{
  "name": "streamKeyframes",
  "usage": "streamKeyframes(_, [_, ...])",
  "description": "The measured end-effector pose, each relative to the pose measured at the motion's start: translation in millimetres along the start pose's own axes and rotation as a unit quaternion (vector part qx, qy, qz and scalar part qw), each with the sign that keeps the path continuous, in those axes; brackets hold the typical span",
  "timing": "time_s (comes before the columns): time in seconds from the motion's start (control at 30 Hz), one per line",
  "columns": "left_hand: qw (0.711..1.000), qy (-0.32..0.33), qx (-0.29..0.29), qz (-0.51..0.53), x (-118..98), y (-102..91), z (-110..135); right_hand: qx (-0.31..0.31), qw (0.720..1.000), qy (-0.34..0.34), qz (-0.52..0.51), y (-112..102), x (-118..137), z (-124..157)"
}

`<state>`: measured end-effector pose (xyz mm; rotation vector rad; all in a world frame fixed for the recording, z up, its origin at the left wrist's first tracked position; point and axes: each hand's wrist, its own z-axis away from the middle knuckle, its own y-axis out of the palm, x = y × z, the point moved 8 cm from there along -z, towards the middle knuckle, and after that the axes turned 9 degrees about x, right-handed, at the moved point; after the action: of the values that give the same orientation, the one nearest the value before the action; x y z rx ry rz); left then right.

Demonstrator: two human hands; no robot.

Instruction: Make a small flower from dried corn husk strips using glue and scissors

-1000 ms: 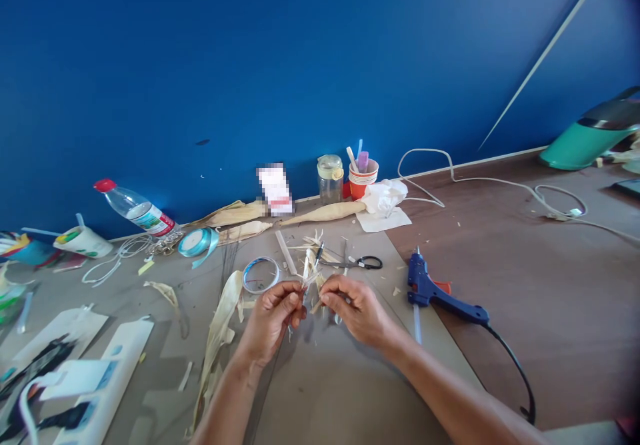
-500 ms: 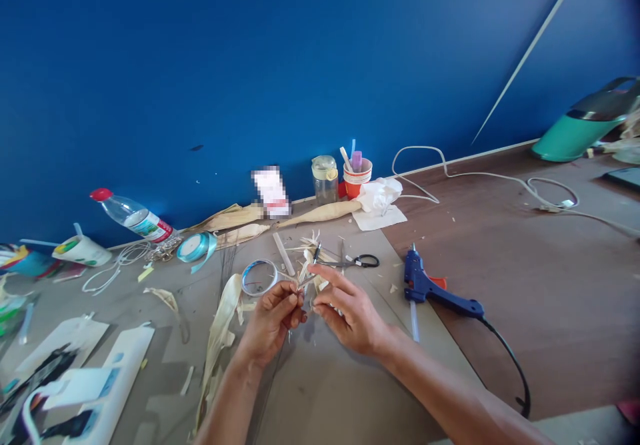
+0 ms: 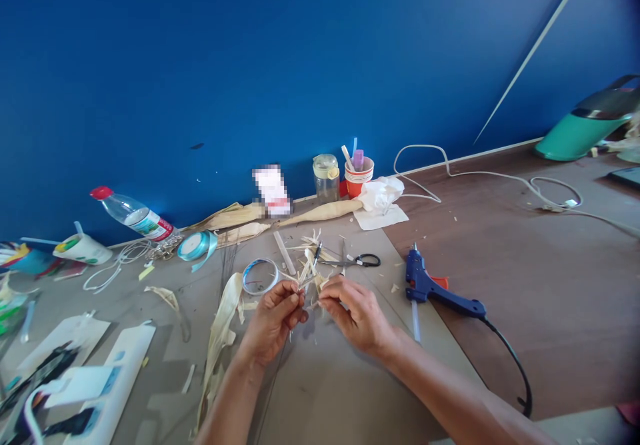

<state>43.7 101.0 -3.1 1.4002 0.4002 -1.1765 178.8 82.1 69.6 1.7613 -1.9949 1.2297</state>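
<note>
My left hand (image 3: 276, 320) is closed, thumb and fingers pinching a small, pale piece that looks like dried corn husk; its exact shape is too small to tell. Just to the right, my right hand (image 3: 356, 313) has its thumb and fingertips drawn together, and whatever lies between them is hidden. Beyond both hands lies a heap of pale husk strips (image 3: 306, 268), with a black pen-like tool (image 3: 317, 253) on it. Black-handled scissors (image 3: 367, 260) rest behind the right hand. A roll of tape (image 3: 261, 276) sits behind the left.
A blue glue gun (image 3: 425, 288) lies at the right, its cord trailing forward. Long husks (image 3: 225, 318) are at the left. Along the wall stand a jar (image 3: 327, 182), paper cups (image 3: 359, 180) and a tilted bottle (image 3: 145, 222). A ribbon spool (image 3: 195, 246) and power strip (image 3: 117, 392) are farther left.
My right hand has shifted slightly right, away from the left, and its outstretched index finger has curled in toward the thumb. The left hand keeps its pinch in nearly the same place.
</note>
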Motion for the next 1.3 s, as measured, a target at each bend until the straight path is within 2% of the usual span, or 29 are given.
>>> streamKeyframes(0.37, [0.998,-0.020,0.014,-0.053,11.7,8.1,0.3,-0.019,0.997,0.039,0.064,-2.2,-9.8,1.9])
streamKeyframes(0.67, [1.000,-0.014,0.011,0.013,2.5,4.3,2.7,0.031,0.990,0.133,0.037,9.9,-24.9,6.7])
streamKeyframes(0.9, [0.997,0.015,0.000,0.074,-10.1,-7.8,5.2,0.027,0.973,0.226,0.028,7.0,-47.7,8.5])
streamKeyframes(1.1, [0.992,0.022,-0.027,0.120,-17.3,-14.2,5.4,0.129,0.975,0.177,0.045,31.1,-44.8,8.0])
streamKeyframes(1.3, [0.990,0.018,0.003,0.141,-13.9,-14.5,1.9,0.186,0.962,0.139,0.140,42.3,-42.1,11.3])
